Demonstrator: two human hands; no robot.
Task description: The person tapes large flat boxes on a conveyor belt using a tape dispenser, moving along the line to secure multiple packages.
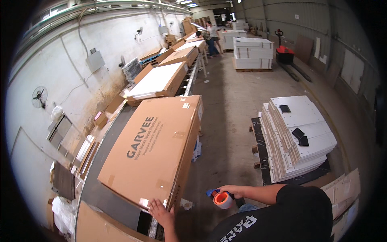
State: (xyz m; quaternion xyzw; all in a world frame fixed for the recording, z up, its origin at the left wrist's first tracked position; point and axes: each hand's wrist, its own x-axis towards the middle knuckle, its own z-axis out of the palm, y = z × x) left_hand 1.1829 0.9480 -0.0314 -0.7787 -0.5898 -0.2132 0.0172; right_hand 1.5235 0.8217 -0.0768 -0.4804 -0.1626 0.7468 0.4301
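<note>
A large flat brown carton with dark print lies closed on the conveyor in front of me. My left hand rests on its near right corner, fingers spread and flat, beside a small pale label. Strips of clear tape shine along the carton's right edge. Away from the box, to the right, my right hand is closed round a blue-handled tape dispenser with an orange-cored roll. Part of its handle is hidden by my fingers.
Another carton sits at the near end of the conveyor. Farther along stands an open carton with a white panel. To the right, white boards are stacked on a pallet. A red pallet truck and two people are farther back.
</note>
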